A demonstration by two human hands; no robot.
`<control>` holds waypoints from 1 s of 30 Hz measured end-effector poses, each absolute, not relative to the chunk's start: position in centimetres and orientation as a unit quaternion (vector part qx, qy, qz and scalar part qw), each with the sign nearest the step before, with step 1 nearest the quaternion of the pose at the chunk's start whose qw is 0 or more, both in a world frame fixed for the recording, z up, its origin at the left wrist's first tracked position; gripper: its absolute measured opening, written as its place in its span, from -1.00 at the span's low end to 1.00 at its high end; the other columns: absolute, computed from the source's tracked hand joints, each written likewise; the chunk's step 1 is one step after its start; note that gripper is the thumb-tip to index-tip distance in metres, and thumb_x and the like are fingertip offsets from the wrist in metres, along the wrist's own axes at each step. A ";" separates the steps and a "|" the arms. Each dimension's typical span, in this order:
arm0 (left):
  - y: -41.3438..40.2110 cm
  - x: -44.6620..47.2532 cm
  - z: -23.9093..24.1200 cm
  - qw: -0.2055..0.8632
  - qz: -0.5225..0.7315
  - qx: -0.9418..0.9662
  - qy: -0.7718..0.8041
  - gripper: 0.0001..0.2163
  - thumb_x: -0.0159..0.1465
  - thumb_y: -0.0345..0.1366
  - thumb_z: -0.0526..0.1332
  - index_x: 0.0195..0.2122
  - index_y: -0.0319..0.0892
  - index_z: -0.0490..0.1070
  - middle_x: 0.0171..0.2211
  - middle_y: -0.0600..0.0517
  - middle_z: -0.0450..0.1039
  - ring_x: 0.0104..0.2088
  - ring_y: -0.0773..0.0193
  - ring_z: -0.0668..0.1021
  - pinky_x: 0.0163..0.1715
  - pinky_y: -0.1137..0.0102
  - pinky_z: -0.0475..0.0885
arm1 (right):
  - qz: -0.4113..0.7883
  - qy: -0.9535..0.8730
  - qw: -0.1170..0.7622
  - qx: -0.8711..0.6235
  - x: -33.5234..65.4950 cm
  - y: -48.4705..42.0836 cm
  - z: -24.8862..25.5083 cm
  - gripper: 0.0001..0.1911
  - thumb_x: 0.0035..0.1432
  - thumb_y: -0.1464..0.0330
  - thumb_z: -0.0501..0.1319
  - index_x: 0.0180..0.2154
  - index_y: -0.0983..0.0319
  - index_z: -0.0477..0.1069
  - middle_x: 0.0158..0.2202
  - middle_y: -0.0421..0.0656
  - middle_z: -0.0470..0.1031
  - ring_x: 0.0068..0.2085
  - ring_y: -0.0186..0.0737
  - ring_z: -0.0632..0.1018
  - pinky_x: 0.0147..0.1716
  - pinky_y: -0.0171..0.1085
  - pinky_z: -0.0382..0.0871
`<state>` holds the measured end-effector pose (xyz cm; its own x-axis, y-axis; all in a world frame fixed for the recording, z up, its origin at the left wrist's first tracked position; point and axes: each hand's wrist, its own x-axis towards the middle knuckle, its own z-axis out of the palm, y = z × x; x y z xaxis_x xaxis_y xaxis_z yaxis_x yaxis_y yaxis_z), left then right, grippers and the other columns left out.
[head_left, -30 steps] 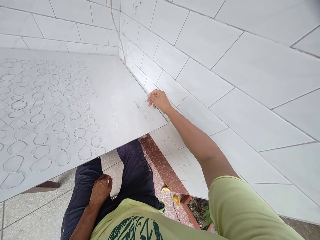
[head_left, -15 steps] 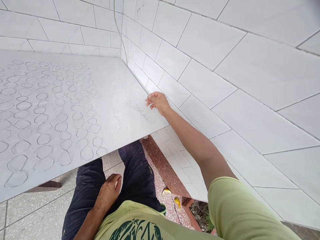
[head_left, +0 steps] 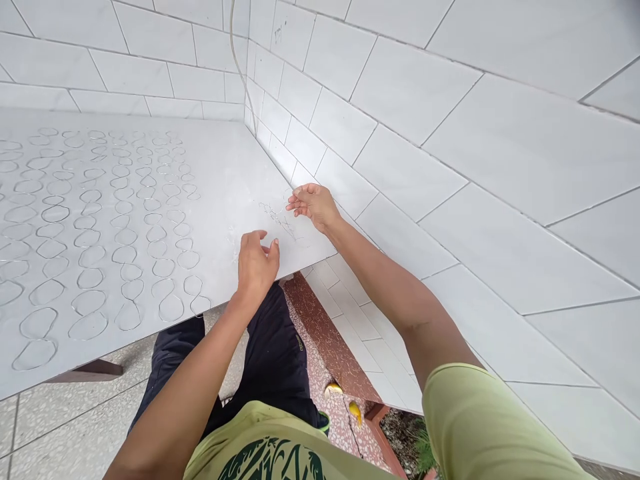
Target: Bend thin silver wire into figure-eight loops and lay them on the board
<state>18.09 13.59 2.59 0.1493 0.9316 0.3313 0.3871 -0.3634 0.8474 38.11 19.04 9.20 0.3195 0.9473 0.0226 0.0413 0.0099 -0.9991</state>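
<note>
On the white tabletop [head_left: 220, 160], a small tangle of thin wire loops [head_left: 277, 219] lies close to the right edge. Just right of it is my right hand [head_left: 314, 205], thumb and fingers pinched together, with a faint bit of wire loop showing at the fingertips. My left hand [head_left: 257, 263] hovers over the table's front edge, left of the tangle, its thumb and fingers apart and nothing between them. Many figure-eight wire loops [head_left: 133, 289] are laid out in rows across the left part of the tabletop.
White tiled walls [head_left: 400, 147] meet behind the table and run close along its right side. A thin pale hose [head_left: 240, 67] hangs down in the corner. Below, yellow pieces [head_left: 355, 412] lie on the speckled floor [head_left: 65, 427].
My left hand has risen from my lap to above the table's front edge, near the wire tangle. My right hand has stayed almost in place beside the tangle.
</note>
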 end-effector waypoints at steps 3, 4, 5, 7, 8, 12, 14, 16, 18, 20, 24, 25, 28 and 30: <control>16.5 20.8 2.4 0.309 0.444 0.664 0.517 -0.57 0.36 -0.17 0.34 0.18 -0.17 0.34 0.09 -0.22 0.48 -0.21 0.11 0.62 -0.11 0.14 0.53 | 0.410 -0.438 0.556 -0.575 37.4 18.6 9.8 -0.84 0.38 0.43 0.26 -0.31 0.24 0.38 -0.32 -0.13 0.58 -0.36 -0.28 0.67 -0.47 -0.38 0.47; 17.3 21.4 2.3 0.311 0.441 0.656 0.527 -0.53 0.34 -0.15 0.36 0.20 -0.17 0.31 0.09 -0.24 0.48 -0.15 0.08 0.63 -0.10 0.14 0.53 | 0.410 -0.444 0.550 -0.576 37.2 18.5 9.9 -0.84 0.38 0.42 0.27 -0.31 0.23 0.37 -0.32 -0.13 0.59 -0.36 -0.29 0.67 -0.46 -0.38 0.48; 17.9 21.9 2.3 0.314 0.437 0.651 0.536 -0.51 0.34 -0.14 0.37 0.21 -0.17 0.29 0.08 -0.23 0.49 -0.10 0.04 0.63 -0.09 0.14 0.52 | 0.409 -0.450 0.544 -0.578 36.9 18.4 10.0 -0.84 0.37 0.41 0.28 -0.31 0.23 0.37 -0.32 -0.14 0.59 -0.37 -0.30 0.67 -0.46 -0.39 0.48; 18.9 22.5 2.2 0.315 0.429 0.646 0.547 -0.53 0.34 -0.11 0.36 0.18 -0.17 0.29 0.00 -0.19 0.54 -0.05 0.00 0.62 -0.08 0.15 0.50 | 0.405 -0.467 0.531 -0.580 36.5 18.4 10.2 -0.84 0.35 0.39 0.31 -0.31 0.22 0.37 -0.33 -0.15 0.59 -0.39 -0.31 0.66 -0.46 -0.39 0.49; 19.2 22.7 2.1 0.314 0.426 0.646 0.550 -0.56 0.36 -0.11 0.35 0.15 -0.17 0.30 -0.03 -0.17 0.55 -0.04 0.00 0.62 -0.09 0.16 0.50 | 0.403 -0.478 0.524 -0.579 36.4 18.4 10.3 -0.84 0.35 0.39 0.31 -0.30 0.22 0.38 -0.34 -0.16 0.59 -0.40 -0.32 0.65 -0.47 -0.39 0.49; 19.8 22.8 1.6 0.301 0.428 0.645 0.557 -0.74 0.38 -0.18 0.32 0.00 -0.16 0.38 -0.08 -0.11 0.55 -0.06 0.06 0.60 -0.10 0.21 0.46 | 0.395 -0.523 0.492 -0.573 36.1 18.7 10.4 -0.84 0.34 0.36 0.34 -0.30 0.21 0.41 -0.36 -0.18 0.59 -0.44 -0.34 0.63 -0.52 -0.40 0.46; 19.9 22.8 1.2 0.295 0.430 0.645 0.558 -0.78 0.37 -0.20 0.32 -0.06 -0.15 0.41 -0.09 -0.10 0.54 -0.08 0.08 0.59 -0.13 0.23 0.45 | 0.391 -0.535 0.482 -0.574 36.0 19.0 10.4 -0.83 0.34 0.35 0.35 -0.31 0.21 0.42 -0.36 -0.18 0.59 -0.46 -0.34 0.62 -0.54 -0.39 0.45; 20.0 22.8 0.9 0.290 0.433 0.644 0.561 -0.82 0.36 -0.22 0.32 -0.09 -0.16 0.43 -0.09 -0.09 0.53 -0.11 0.10 0.59 -0.15 0.24 0.44 | 0.389 -0.540 0.480 -0.572 35.9 19.3 10.4 -0.82 0.34 0.36 0.35 -0.32 0.22 0.42 -0.37 -0.18 0.59 -0.48 -0.33 0.61 -0.56 -0.38 0.44; 20.1 22.9 0.6 0.285 0.435 0.642 0.563 -0.85 0.36 -0.25 0.30 -0.10 -0.16 0.45 -0.09 -0.09 0.52 -0.14 0.11 0.58 -0.17 0.25 0.42 | 0.385 -0.543 0.483 -0.569 35.8 19.6 10.4 -0.82 0.34 0.39 0.34 -0.34 0.22 0.41 -0.39 -0.17 0.58 -0.49 -0.32 0.61 -0.58 -0.37 0.42; 20.2 22.9 0.4 0.281 0.438 0.642 0.563 -0.89 0.37 -0.29 0.27 -0.11 -0.16 0.47 -0.10 -0.09 0.51 -0.19 0.14 0.58 -0.18 0.26 0.41 | 0.380 -0.545 0.485 -0.568 35.8 19.9 10.4 -0.80 0.33 0.39 0.35 -0.35 0.22 0.41 -0.39 -0.16 0.58 -0.50 -0.31 0.60 -0.60 -0.36 0.41; 20.3 22.9 0.1 0.277 0.444 0.643 0.559 -0.92 0.40 -0.34 0.21 -0.17 -0.15 0.49 -0.12 -0.08 0.50 -0.24 0.18 0.56 -0.19 0.27 0.41 | 0.362 -0.547 0.473 -0.588 35.8 20.2 10.6 -0.79 0.32 0.40 0.36 -0.37 0.22 0.40 -0.40 -0.14 0.58 -0.53 -0.31 0.58 -0.63 -0.36 0.38; 20.4 22.9 0.0 0.276 0.446 0.643 0.558 -0.91 0.40 -0.35 0.19 -0.19 -0.15 0.50 -0.13 -0.08 0.50 -0.25 0.18 0.55 -0.19 0.28 0.41 | 0.354 -0.548 0.466 -0.597 35.8 20.3 10.7 -0.79 0.31 0.40 0.36 -0.37 0.22 0.40 -0.40 -0.15 0.58 -0.54 -0.32 0.58 -0.64 -0.37 0.36; 20.5 22.8 -0.2 0.279 0.452 0.644 0.551 -0.87 0.41 -0.37 0.17 -0.22 -0.16 0.52 -0.16 -0.08 0.51 -0.26 0.19 0.54 -0.18 0.28 0.42 | 0.323 -0.560 0.434 -0.628 36.0 21.0 10.9 -0.80 0.30 0.43 0.34 -0.39 0.23 0.42 -0.42 -0.14 0.58 -0.59 -0.36 0.52 -0.69 -0.37 0.28; 20.6 22.7 -0.4 0.282 0.455 0.646 0.544 -0.86 0.41 -0.37 0.17 -0.21 -0.16 0.53 -0.16 -0.08 0.51 -0.27 0.19 0.54 -0.16 0.28 0.43 | 0.311 -0.570 0.397 -0.649 36.2 21.7 11.0 -0.79 0.28 0.45 0.36 -0.41 0.23 0.43 -0.45 -0.14 0.57 -0.63 -0.38 0.46 -0.71 -0.36 0.23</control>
<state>22.66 20.55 -0.39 -0.0058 0.9599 0.2804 0.4458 -0.2485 0.8599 36.21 21.72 10.98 0.1567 0.9864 0.0486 0.4935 -0.0355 -0.8690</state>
